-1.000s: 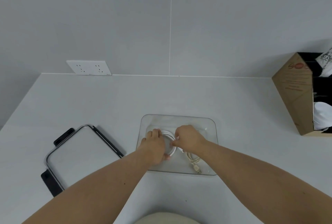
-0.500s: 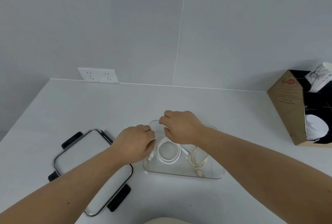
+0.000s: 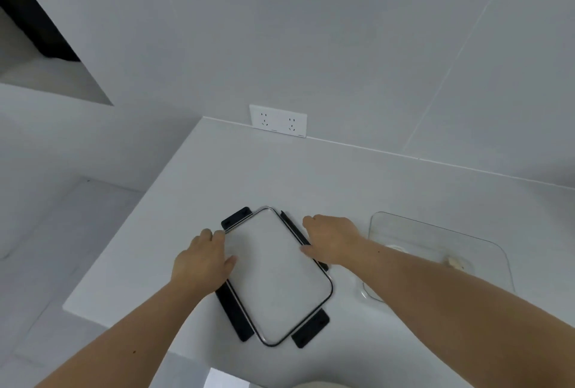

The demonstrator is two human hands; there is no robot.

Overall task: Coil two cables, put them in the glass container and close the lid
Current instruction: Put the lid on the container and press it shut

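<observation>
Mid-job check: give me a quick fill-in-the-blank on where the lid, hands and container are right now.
1. The lid lies on the counter to the ____ of the glass container.
2. The glass container has ____ lid on it yet.
3. The lid's clips are ____ in colour.
4. The left hand and right hand both grip the ____.

Missing words: left; no; black; lid.

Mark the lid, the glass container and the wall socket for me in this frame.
lid [image 3: 277, 272]: head view, middle of its pale panel.
glass container [image 3: 435, 227]: head view, far rim.
wall socket [image 3: 278, 121]: head view, centre of its white faceplate.
</observation>
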